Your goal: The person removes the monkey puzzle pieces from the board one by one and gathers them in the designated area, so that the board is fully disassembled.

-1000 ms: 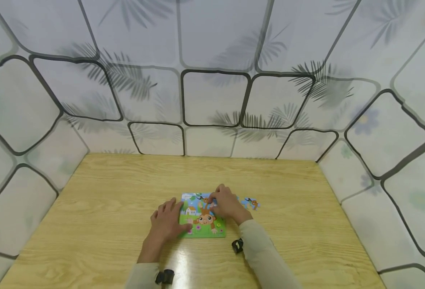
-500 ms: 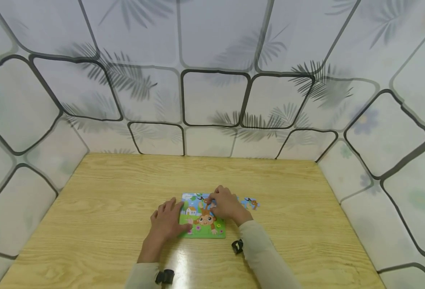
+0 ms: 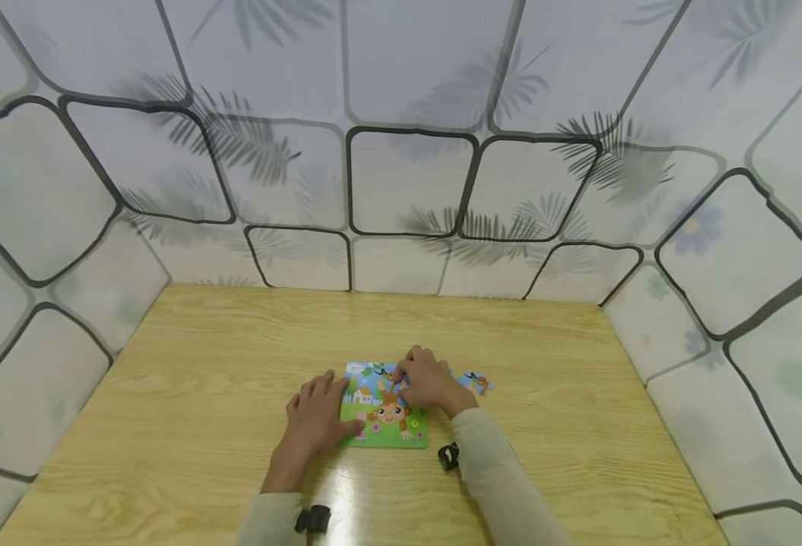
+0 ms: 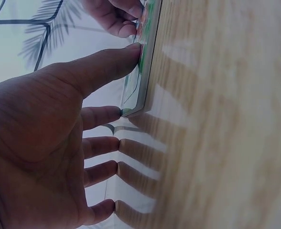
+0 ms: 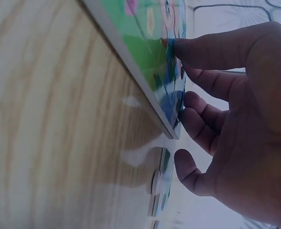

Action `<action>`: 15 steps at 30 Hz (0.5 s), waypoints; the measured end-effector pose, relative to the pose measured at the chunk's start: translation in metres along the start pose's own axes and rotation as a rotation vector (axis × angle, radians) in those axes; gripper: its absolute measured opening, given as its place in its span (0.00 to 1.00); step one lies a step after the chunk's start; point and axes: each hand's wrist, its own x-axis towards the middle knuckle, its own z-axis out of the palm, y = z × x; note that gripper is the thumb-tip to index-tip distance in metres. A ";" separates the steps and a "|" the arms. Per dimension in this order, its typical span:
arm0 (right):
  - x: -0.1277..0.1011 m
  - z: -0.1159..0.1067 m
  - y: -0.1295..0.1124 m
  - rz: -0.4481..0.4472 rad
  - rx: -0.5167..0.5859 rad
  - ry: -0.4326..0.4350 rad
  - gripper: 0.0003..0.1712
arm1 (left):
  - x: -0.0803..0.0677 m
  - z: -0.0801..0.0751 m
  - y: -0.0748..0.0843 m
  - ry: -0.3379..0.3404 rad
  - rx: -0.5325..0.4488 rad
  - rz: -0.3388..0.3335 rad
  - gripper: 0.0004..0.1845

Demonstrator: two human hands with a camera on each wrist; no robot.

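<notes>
Basically, puzzle board (image 3: 383, 413) sits mid-table (image 3: 203, 364); left hand (image 3: 315, 421) lies flat on its left edge, fingers straight, gripping nothing. Right hand (image 3: 428, 381) presses a piece at the board's top right with bent fingertips, whether pinching is unclear. Best to hold the board steady, press evenly. Loose pieces (image 3: 474, 381) lie right of the board.

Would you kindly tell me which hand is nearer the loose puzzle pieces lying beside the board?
Right. The right hand lies just beside the loose pieces; the left hand rests at the board's opposite edge.

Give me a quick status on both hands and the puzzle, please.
Left hand flat, fingers straight, thumb on puzzle board left edge. Right hand fingers pressing on board's upper right. Loose puzzle pieces lying right of board, untouched. Nothing in the way.
</notes>
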 end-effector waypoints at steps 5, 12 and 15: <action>-0.001 0.001 0.001 0.001 -0.016 0.013 0.04 | 0.000 0.000 0.001 0.000 -0.003 0.002 0.44; -0.006 0.002 0.007 0.003 0.019 0.111 0.27 | -0.001 -0.002 0.001 -0.003 -0.008 0.009 0.44; -0.009 0.004 0.010 -0.007 0.060 0.151 0.26 | -0.001 -0.002 0.001 -0.003 -0.007 0.011 0.44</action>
